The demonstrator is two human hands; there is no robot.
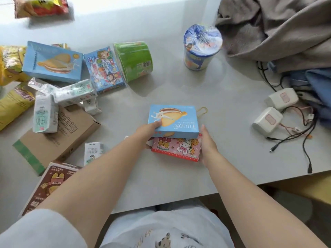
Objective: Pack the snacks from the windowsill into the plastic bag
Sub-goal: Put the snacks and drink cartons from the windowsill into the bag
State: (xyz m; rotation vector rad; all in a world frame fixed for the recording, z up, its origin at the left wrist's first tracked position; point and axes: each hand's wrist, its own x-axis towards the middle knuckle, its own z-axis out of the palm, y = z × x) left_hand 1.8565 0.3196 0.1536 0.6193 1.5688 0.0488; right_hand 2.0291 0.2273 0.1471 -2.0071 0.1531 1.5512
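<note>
Both hands, left hand (146,134) and right hand (207,145), gripped two stacked cardboard boxes by their sides: a blue cookie box (172,120) on a pink bunny box (176,148). They looked light and stiff.

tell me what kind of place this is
Probably a home room, at a wide pale windowsill used as a shelf: snack boxes like the blue biscuit box, crumpled clothes and loose charger cables.

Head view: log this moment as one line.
left hand: holding blue box | right hand: holding pink box | blue stacked on pink | bag: unseen
</note>
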